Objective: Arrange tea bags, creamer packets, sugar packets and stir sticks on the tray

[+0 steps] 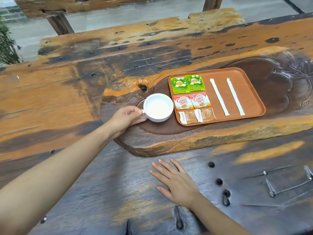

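A brown rectangular tray [250, 92] lies in the carved hollow of a wooden slab. On its left side sit two green tea bags [187, 84], below them two red-and-white creamer packets [192, 102], and at the near edge two brown sugar packets [197, 116]. Two white wrapped stir sticks [219, 97] lie side by side, slanted, in the tray's middle. Just left of the tray stands an empty white cup [158, 107]; my left hand [125, 118] grips its handle. Flat on the dark tabletop, nearer to me, rests my right hand [174, 181], fingers spread and holding nothing.
The carved slab [186, 141] rises as a thick step above the rough wooden table [50, 102]. Metal studs [219, 181] and staples [288, 184] stick out of the tabletop to the right of my right hand. A plant [6, 44] stands at the far left.
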Available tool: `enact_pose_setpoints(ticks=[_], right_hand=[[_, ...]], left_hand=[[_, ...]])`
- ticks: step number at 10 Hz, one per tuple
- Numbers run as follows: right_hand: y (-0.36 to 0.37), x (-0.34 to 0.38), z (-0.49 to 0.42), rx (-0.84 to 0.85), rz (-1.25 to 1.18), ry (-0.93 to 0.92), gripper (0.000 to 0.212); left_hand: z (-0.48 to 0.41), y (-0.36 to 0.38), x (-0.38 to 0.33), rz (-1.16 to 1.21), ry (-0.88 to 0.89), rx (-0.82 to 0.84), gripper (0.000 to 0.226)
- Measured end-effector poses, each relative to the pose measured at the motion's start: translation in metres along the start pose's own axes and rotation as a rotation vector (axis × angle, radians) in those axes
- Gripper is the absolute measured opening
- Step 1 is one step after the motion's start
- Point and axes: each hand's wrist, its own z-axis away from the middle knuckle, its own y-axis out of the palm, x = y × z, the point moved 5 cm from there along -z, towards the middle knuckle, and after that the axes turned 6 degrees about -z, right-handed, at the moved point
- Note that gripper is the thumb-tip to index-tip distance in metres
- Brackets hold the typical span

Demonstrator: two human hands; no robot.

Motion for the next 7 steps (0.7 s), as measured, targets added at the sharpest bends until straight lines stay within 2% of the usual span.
enact_pose_setpoints(ticks=[1, 2, 6, 7], right_hand=[[0.001, 0.001, 0.0, 0.005, 0.007, -0.009, 0.051], [-0.001, 0.001, -0.001, -0.003, 0.002, -0.013, 0.051], [0.001, 0.002, 0.0, -0.015, 0.016, -0.016, 0.05], [0.001, 0.002, -0.003, -0.018, 0.033, -0.022, 0.051]], left_hand=[[-0.005, 0.0, -0.001, 0.006, 0.004, 0.013, 0.017], [-0.007, -0.003, -0.003, -0.089, 0.01, 0.023, 0.016], [-0.006, -0.015, -0.017, -0.682, 0.175, -0.103, 0.018], [-0.003, -0.02, -0.016, -0.519, 0.142, -0.115, 0.022]])
